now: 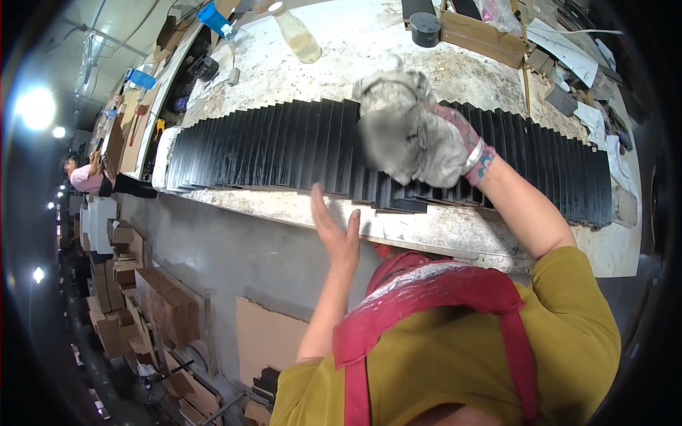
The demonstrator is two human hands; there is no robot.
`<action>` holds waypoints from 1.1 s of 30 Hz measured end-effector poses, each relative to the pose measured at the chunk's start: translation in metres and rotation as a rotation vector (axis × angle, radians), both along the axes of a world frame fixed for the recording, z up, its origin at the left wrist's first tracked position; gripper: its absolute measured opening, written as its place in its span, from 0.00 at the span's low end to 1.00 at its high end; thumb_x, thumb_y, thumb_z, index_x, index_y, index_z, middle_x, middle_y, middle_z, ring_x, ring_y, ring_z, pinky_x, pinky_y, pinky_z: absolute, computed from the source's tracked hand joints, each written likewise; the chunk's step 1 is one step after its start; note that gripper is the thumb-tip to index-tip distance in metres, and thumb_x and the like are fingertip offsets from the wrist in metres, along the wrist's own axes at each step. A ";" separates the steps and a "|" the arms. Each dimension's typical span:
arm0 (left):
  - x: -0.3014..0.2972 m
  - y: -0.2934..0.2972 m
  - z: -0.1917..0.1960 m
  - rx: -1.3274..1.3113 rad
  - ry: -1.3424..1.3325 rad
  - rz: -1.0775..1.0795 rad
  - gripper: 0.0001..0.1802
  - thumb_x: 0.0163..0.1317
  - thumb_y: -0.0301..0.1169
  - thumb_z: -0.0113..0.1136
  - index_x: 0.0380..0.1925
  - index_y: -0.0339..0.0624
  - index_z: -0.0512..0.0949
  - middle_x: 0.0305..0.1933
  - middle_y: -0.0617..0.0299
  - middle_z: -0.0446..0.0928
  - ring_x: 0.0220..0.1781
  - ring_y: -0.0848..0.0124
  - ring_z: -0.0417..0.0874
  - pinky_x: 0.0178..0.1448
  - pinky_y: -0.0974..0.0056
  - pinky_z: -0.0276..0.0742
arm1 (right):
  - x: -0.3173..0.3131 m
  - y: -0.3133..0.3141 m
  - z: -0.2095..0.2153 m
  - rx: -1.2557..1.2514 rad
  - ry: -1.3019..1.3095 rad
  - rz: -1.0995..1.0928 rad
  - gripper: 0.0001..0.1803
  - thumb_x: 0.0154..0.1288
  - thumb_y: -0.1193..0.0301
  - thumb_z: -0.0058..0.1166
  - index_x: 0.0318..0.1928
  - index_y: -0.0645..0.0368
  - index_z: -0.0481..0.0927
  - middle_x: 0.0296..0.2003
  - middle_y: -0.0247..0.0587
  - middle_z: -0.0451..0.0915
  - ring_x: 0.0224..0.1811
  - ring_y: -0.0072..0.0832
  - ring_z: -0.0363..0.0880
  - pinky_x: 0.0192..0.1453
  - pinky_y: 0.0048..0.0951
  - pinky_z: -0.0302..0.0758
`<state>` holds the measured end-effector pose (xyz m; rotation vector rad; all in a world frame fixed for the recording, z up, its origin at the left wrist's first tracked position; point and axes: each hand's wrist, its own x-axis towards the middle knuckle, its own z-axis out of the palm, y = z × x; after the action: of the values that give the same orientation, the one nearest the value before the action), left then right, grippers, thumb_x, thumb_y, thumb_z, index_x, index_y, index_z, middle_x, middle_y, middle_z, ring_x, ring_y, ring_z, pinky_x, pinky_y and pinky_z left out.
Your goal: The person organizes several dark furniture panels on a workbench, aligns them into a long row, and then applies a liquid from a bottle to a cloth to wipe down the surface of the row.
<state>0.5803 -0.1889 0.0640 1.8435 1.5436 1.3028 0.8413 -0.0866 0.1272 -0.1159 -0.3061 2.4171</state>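
Observation:
A long row of thin black slats (263, 145), packed side by side and overlapping, runs across the white worktable (241, 202). My right hand (465, 135), in a patterned glove, is closed on a bunched grey-white stained rag (408, 135). The rag lies over the slats right of the middle and hides part of them; most of my right fingers are behind it. Bare and holding nothing, my left hand (336, 231) is at the row's near edge, thumb and fingers apart. Its fingertips reach the slat ends, but whether they touch I cannot tell. A few slats near the middle jut toward me.
At the back stand a cloudy glass bottle (297, 35), a dark round tub (425, 30) and a cardboard box (483, 35). Paper and scraps (565, 53) litter the far right. Stacked cardboard (167, 305) is on the floor at left, where another person (89, 176) is at work.

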 end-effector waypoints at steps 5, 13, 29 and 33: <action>0.038 0.003 0.057 -0.787 -1.406 -0.384 0.43 0.66 0.61 0.43 0.71 0.46 0.50 0.74 0.54 0.53 0.72 0.55 0.58 0.75 0.51 0.55 | -0.045 -0.063 -0.006 0.009 -0.264 -0.226 0.29 0.67 0.59 0.49 0.64 0.60 0.67 0.60 0.46 0.72 0.62 0.39 0.71 0.66 0.43 0.68; -0.003 0.056 0.128 -0.450 -1.339 -0.179 0.35 0.67 0.54 0.49 0.64 0.40 0.62 0.65 0.52 0.66 0.67 0.55 0.67 0.69 0.48 0.65 | 0.003 -0.065 -0.017 0.454 -1.014 -0.646 0.40 0.64 0.52 0.57 0.67 0.63 0.59 0.65 0.46 0.64 0.68 0.35 0.61 0.70 0.35 0.61; 0.110 0.239 0.021 -0.020 0.830 -0.706 0.24 0.64 0.47 0.53 0.54 0.45 0.72 0.60 0.47 0.69 0.60 0.47 0.71 0.59 0.42 0.68 | -0.047 -0.100 -0.024 1.090 -2.467 -0.354 0.51 0.52 0.41 0.58 0.69 0.58 0.58 0.69 0.52 0.54 0.72 0.58 0.48 0.73 0.59 0.44; 0.139 0.256 0.065 0.068 0.413 -0.740 0.15 0.60 0.36 0.55 0.38 0.34 0.77 0.32 0.43 0.78 0.39 0.47 0.78 0.45 0.46 0.72 | -0.040 -0.102 -0.028 1.044 -2.475 -0.381 0.51 0.51 0.40 0.58 0.69 0.55 0.59 0.69 0.49 0.55 0.72 0.56 0.49 0.73 0.58 0.43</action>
<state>0.7197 0.0668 0.1292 2.4904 0.8071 0.6595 0.8011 -0.1885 0.0995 -2.1298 -1.9821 0.1957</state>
